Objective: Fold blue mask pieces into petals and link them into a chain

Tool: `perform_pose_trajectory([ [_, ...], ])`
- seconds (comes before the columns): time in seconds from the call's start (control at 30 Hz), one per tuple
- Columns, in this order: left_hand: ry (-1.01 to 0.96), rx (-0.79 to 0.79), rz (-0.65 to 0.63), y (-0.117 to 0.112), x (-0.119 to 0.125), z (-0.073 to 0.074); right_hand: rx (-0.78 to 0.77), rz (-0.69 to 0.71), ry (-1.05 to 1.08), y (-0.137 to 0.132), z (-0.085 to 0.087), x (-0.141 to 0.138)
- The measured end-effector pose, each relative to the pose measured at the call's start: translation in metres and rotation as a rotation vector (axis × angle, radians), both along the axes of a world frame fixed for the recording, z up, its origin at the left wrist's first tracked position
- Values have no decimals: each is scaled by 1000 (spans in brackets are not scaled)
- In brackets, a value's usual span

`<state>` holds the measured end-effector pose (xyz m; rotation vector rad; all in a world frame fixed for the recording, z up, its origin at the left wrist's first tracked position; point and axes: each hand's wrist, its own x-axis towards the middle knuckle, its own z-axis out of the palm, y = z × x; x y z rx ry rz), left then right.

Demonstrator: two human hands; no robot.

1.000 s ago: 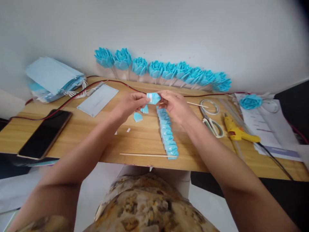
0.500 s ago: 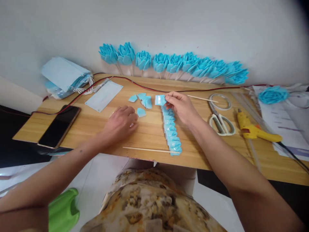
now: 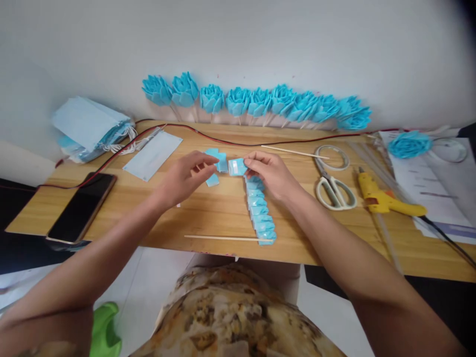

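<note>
My right hand [image 3: 269,173] pinches a small light-blue fabric piece [image 3: 236,167] with a shiny, clear strip on it. Under that hand and toward the front edge runs an overlapping row of folded blue pieces [image 3: 262,210], also with shiny strips. Just left of the pinched piece, my left hand [image 3: 189,173] is raised with thumb and fingers apart, nothing visible between them. Several loose blue cut pieces [image 3: 212,180] lie by its fingertips, partly hidden behind them. A thin wooden stick [image 3: 219,238] lies near the front edge, one end over the row.
Blue fabric flowers [image 3: 211,98] on sticks lean along the wall. At left are stacked face masks [image 3: 91,124], a flat mask [image 3: 153,154] and a phone [image 3: 82,208]. Scissors [image 3: 334,191], a tape roll [image 3: 344,161] and a yellow glue gun [image 3: 383,198] lie right. A red-black cable [image 3: 223,140] crosses behind.
My left hand has lifted off the table and moved toward the pinched piece, its fingers opening. My right hand has shifted slightly left with the piece. The whole view has shifted a little.
</note>
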<state>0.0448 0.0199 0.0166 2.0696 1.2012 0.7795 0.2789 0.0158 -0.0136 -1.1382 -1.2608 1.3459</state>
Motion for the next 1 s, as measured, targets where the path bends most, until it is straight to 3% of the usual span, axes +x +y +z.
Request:
perform_pose_trajectory([
  [0.13,-57,-162,-37,11,24,-2,32,-2,-59,-2,3,0],
  [0.33,-153,-317,-8,18,35,-1,54,-22,-129,1,-2,3],
  [0.43,-185,-286,28,18,38,-3,132,-96,-173,-1,-1,3],
  [0.57,-269,-184,100,16,42,-12,449,-293,-418,-10,9,-1],
  [0.67,-316,-126,130,14,45,-17,566,-248,-598,-16,13,-6],
  [1.0,-390,1,80,4,48,-19,456,-143,-557,-14,7,-12],
])
